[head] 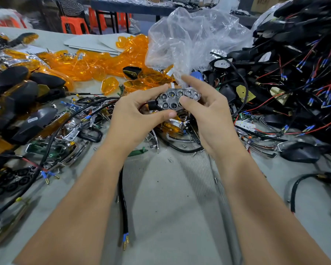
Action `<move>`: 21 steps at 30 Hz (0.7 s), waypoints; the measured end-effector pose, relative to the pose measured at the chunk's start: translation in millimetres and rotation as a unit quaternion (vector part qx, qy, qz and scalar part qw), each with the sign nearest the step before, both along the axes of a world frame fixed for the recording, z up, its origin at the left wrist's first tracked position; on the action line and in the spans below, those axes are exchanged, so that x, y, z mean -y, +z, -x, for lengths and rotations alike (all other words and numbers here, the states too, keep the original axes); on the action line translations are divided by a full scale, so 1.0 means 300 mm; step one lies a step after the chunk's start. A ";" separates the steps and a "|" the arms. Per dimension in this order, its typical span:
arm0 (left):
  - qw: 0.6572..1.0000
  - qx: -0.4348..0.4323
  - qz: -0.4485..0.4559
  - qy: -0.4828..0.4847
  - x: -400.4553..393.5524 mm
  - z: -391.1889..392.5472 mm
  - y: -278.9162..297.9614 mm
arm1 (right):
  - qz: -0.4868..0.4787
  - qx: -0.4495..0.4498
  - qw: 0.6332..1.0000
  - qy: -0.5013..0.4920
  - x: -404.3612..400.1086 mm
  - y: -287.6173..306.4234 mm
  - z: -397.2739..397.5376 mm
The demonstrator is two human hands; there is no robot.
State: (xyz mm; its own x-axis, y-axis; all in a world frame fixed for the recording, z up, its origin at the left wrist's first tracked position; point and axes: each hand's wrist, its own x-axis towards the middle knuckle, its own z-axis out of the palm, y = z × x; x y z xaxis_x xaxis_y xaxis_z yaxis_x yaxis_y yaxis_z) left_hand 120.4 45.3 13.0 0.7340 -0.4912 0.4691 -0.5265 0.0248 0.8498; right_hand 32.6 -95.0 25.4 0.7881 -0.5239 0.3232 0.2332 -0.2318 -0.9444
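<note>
A small lamp unit (177, 99) with a chrome reflector of several hexagonal cells in a black housing is held above the grey table (172, 197). My left hand (136, 115) grips its left end, thumb curled along the lower edge. My right hand (208, 111) holds the right end, thumb pressed on the reflector's face and forefinger stretched out above it. A black cable (123, 197) with blue-sleeved brass terminals hangs from the unit down over the table toward me.
Orange lens covers (96, 64) lie heaped at the back left, black housings (21, 92) at the left. A crumpled clear plastic bag (189, 41) stands behind the hands. A big pile of black wired lamp bodies (298, 73) fills the right. Loose screws and chrome parts litter the middle.
</note>
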 end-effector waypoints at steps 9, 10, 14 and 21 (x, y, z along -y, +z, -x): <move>0.998 0.001 0.033 0.047 0.010 0.019 -0.003 | -0.247 0.089 0.964 0.052 -0.083 -0.004 -0.031; 0.998 -0.001 0.036 0.048 0.010 0.021 -0.003 | -0.250 0.094 0.961 0.075 -0.088 -0.002 -0.028; 0.998 -0.010 0.042 0.037 0.005 0.023 -0.002 | -0.211 0.095 0.966 0.117 -0.077 0.000 -0.011; 0.999 0.013 0.029 0.042 0.003 0.022 0.001 | -0.157 0.082 0.982 0.059 -0.059 -0.002 -0.006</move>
